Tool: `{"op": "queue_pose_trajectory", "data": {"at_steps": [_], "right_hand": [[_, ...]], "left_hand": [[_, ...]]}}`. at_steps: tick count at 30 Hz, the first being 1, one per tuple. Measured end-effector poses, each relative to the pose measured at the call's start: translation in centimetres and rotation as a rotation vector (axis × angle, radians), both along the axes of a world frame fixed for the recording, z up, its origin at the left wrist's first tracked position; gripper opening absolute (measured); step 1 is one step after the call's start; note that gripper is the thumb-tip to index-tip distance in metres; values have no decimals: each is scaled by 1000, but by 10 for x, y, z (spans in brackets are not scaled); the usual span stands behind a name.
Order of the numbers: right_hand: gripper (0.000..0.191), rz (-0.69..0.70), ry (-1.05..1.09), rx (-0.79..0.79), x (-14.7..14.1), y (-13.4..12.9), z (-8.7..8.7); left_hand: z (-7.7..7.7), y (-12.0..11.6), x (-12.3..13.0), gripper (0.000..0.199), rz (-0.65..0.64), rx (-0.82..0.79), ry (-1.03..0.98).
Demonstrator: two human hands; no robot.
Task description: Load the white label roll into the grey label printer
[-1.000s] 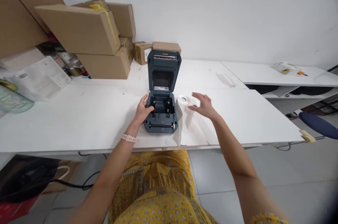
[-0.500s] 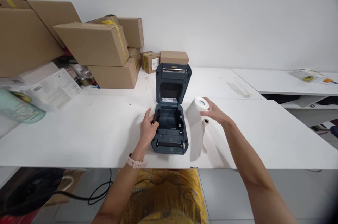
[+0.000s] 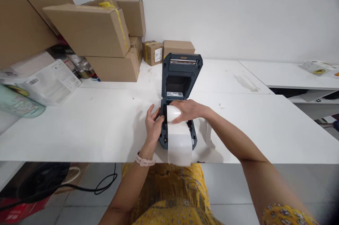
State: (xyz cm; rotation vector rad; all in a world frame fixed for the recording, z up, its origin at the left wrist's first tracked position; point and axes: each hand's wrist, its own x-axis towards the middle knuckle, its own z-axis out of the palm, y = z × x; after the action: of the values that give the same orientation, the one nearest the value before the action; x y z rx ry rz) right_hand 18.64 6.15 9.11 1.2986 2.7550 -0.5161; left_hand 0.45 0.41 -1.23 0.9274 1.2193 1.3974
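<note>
A dark label printer stands on the white table with its lid raised. In its bay is a white paper roll, and my right hand is wrapped over the roll's right side. The roll's loose strip runs forward over the printer's front and hangs past it. My left hand is at the printer's left edge, thumb on the rim and fingers apart. A curled strip of backing paper lies right of the printer.
Cardboard boxes are stacked at the back left, with two small cartons behind the printer. A green bottle and a white box are at the left. A shelf unit stands at the right.
My right hand has carried the paper roll leftward from beside the printer into its open bay. The strip now lies over the printer's front. My left hand stays at the left edge.
</note>
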Motion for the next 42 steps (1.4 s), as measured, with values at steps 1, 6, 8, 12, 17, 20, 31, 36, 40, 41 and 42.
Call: {"op": "queue_pose_trajectory", "data": {"at_steps": [1, 6, 8, 12, 17, 20, 31, 36, 40, 41, 42], "right_hand": [[67, -10, -21, -8, 0, 2, -5], [71, -9, -56, -28, 0, 10, -25], [74, 6, -46, 0, 0, 9, -27], [70, 35, 12, 86, 4, -15, -23], [52, 44, 220, 283, 13, -94, -40], [52, -35, 226, 359, 7, -136, -62], [52, -126, 243, 392, -8, -150, -73], [53, -136, 293, 327, -5, -156, -71], [43, -46, 526, 201, 20, -152, -46], [36, -57, 634, 188, 29, -144, -36], [31, -115, 762, 203, 39, -130, -27]], "left_hand": [[-1, 0, -1, 80, -18, 12, -6], [-5, 0, -4, 78, -83, 55, 2], [-5, 0, -4, 74, -91, 71, 12], [-2, -1, -3, 69, -81, 75, 13], [-3, -1, -2, 62, -69, 104, 23], [-5, -1, -3, 59, -69, 123, 50], [-5, 7, -4, 52, -106, 199, 165], [8, -13, -2, 43, -109, 112, 284], [13, -55, 0, 67, -169, 58, 395], [13, -65, 0, 76, -195, 35, 389], [13, -74, 0, 84, -221, 8, 365]]}}
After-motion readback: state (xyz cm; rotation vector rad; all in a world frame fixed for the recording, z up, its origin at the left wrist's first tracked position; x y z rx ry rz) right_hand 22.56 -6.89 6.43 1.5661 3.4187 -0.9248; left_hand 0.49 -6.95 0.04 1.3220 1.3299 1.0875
